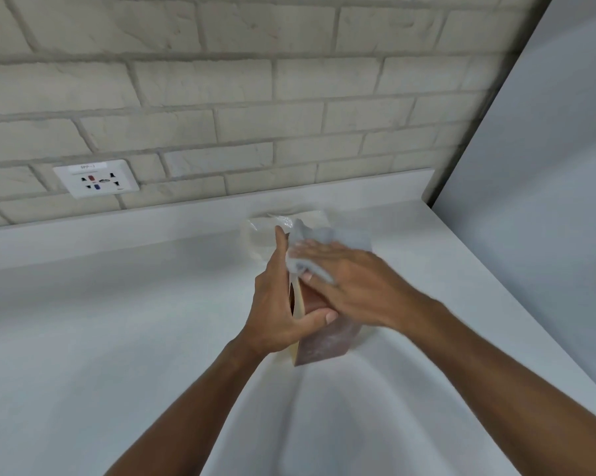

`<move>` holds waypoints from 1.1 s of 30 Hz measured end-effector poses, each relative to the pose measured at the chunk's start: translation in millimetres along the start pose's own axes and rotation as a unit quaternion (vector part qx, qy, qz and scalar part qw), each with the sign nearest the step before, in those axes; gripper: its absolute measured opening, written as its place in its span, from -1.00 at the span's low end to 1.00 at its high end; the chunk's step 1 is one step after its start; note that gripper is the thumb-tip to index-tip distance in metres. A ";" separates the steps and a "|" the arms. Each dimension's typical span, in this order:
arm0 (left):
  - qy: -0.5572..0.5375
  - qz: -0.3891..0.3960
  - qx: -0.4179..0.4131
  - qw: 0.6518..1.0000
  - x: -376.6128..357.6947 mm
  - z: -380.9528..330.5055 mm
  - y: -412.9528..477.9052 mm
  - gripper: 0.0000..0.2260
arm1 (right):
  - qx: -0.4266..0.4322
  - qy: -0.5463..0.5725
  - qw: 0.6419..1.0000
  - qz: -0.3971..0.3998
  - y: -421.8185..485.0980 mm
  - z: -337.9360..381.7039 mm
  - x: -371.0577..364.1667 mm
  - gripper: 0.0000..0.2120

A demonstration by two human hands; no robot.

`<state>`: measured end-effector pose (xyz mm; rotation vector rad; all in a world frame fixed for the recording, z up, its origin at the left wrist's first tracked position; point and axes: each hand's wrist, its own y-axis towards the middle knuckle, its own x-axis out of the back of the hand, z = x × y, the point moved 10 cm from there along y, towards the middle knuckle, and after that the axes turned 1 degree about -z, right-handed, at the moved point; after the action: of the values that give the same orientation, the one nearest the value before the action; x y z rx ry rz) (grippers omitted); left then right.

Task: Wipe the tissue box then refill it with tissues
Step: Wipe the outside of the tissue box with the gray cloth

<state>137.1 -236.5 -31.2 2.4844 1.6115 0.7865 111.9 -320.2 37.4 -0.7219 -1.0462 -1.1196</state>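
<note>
We see the tissue box [324, 345] stood on one of its narrow sides on the white counter [118, 338], a little forward of the back edge and in from the right edge. Its brownish face is turned to the right and its cream face to the left.

The left hand [279, 304] grips the box from the left. Its fingers run up along the cream face, close together and nearly straight, while the thumb curls across onto the brownish face, so the box is clamped between thumb and fingers.

The right hand [355, 280] comes in from the right and lies over the upper part of the box with a pale grey cloth [337, 235] under it. Its fingers are nearly straight and held together, flat on the cloth and pressing it against the box. A thumb tip shows just below the cloth's lower edge (this hand is somewhat blurred, so we cannot tell whether the thumb also pinches the cloth). The cloth bunches up above the fingers and stands a little higher than the top of the box.

Behind the hands, close to the counter's back edge and toward its back right corner, lies a clear plastic pack [262, 235]; we cannot make out what it holds.

A pale brick wall [221, 97] rises from the back edge, with a white socket plate [95, 178] set low in it toward the left. A plain white panel [547, 132] stands along the counter's right edge.
</note>
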 end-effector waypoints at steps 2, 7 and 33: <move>-0.002 0.009 -0.004 1.000 -1.2 -3.7 -0.7 0.17 | -0.098 0.026 0.994 -0.043 -4.1 -41.9 19.3 -0.64; 0.004 0.008 -0.001 1.000 -1.7 -6.3 -0.3 0.16 | -0.016 0.042 0.998 -0.044 -33.4 -29.8 0.1 -0.61; -0.099 0.043 0.119 0.987 4.2 25.4 -5.5 0.12 | -0.136 0.262 0.928 -0.228 -89.9 -69.8 33.5 -0.71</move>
<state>145.4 -225.1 -53.4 2.7069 1.6216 0.3546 49.8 -421.2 39.7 -0.3541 -0.6112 -1.7712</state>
